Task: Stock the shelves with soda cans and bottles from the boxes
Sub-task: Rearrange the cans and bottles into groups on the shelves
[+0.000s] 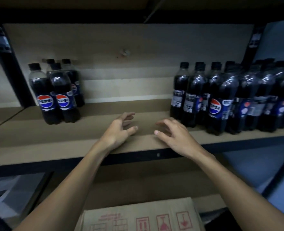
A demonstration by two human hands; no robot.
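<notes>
Hovering empty over the bare middle of the shelf (88, 147), the left hand (119, 130) and right hand (174, 134) have loosely spread fingers holding nothing — Pepsi bottles (61, 92) stand either side, so probably between loads — next, reaching down to the cardboard box (141, 215).

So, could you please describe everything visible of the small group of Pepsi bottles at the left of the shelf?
The left group of Pepsi bottles is four small clear-plastic bottles of dark cola with black caps and blue labels; the front two show the round red, white and blue logo. They stand upright, packed close together, on the brown shelf board near the black post. Only the shelf touches them.
</notes>
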